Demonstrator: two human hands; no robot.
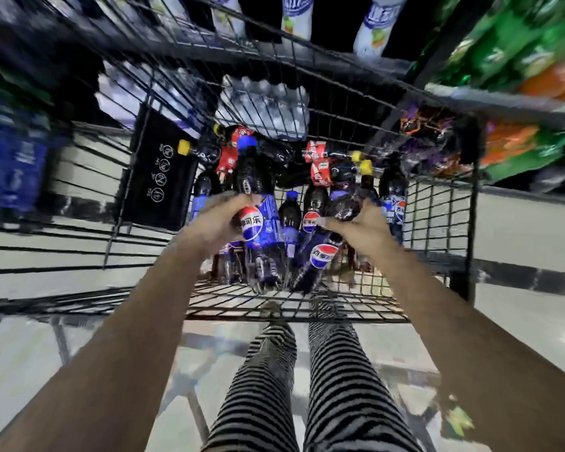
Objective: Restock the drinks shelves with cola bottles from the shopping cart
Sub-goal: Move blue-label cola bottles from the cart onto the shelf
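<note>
1. both hands are down in the shopping cart [437,220], each on a bottle; the lift looks set to go up and away, toward the drinks shelves [509,104] beyond the cart's far end.
2. the left hand [214,221] has its fingers curled round a blue-label cola bottle [253,203] at the label. its long axis runs away from the person, blue cap farthest.
3. the right hand [364,228] wraps a dark cola bottle [344,205] just beside it; blur hides which way it points.
4. both look full, dark and glossy, atop a heap.
</note>
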